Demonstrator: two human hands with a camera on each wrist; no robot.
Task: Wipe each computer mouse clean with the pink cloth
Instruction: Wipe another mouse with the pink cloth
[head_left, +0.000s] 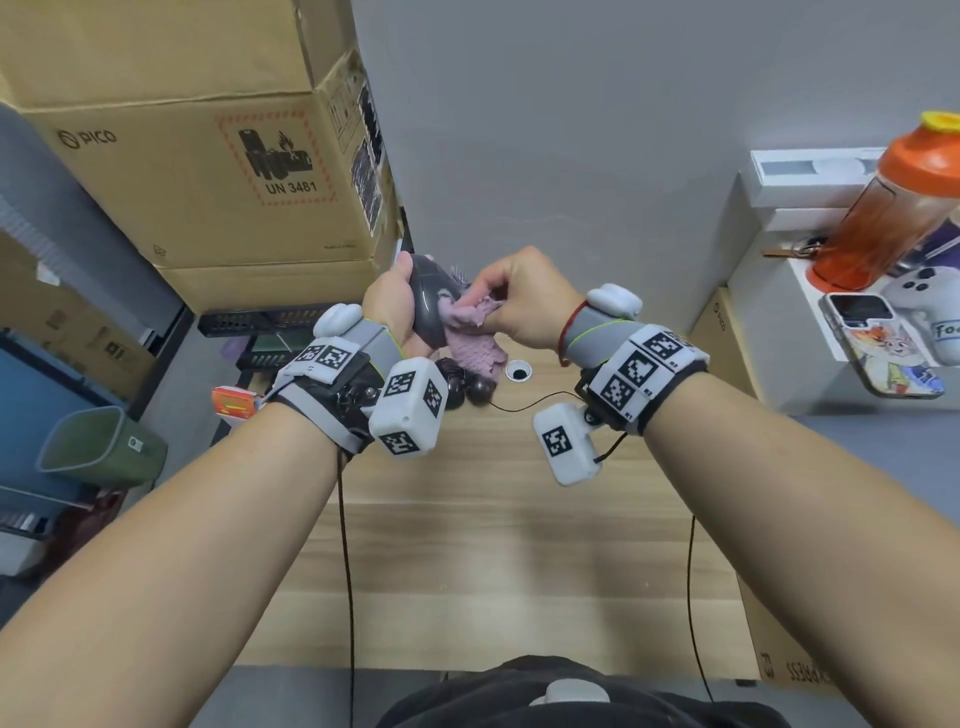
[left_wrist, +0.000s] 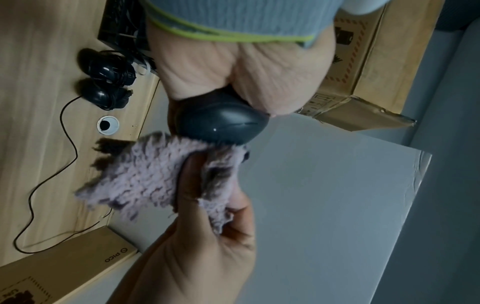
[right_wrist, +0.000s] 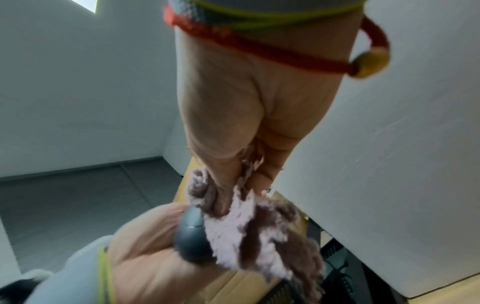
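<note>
Right hand (right_wrist: 249, 115) at centre, thumb and fingers pinching a fuzzy pink cloth (right_wrist: 262, 232), pressed against the side of a dark grey computer mouse (right_wrist: 193, 238) gripped below in the left hand (right_wrist: 153, 253); red cord bracelet (right_wrist: 272, 49) with a yellow bead around the right wrist.

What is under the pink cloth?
The right hand presses the pink cloth against the grey mouse that the left hand holds. The part of the mouse beneath the cloth is covered.
</note>
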